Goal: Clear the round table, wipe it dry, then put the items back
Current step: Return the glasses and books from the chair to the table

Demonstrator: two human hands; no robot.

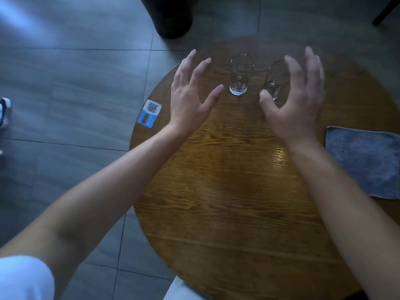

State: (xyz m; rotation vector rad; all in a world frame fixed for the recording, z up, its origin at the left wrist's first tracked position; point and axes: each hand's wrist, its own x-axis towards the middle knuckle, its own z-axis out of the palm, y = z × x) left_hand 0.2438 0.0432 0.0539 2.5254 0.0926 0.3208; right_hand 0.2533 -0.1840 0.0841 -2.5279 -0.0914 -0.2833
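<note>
Two clear drinking glasses stand upright at the far side of the round wooden table (pixel 227 191). The left glass (pixel 239 74) is in full view. The right glass (pixel 276 80) is partly behind my right hand's thumb and fingers. My left hand (pixel 192 92) hovers open just left of the left glass, fingers spread, not touching it. My right hand (pixel 296 100) curls open around the right glass; whether it touches is unclear. A folded grey cloth (pixel 363 161) lies flat at the table's right edge.
A blue and white QR-code sticker (pixel 149 114) sits on the table's left rim. Beyond the table's far edge stands a dark round object (pixel 173 16) on the grey tiled floor. A dark furniture leg (pixel 387 11) shows at top right. A shoe (pixel 4 111) is at far left.
</note>
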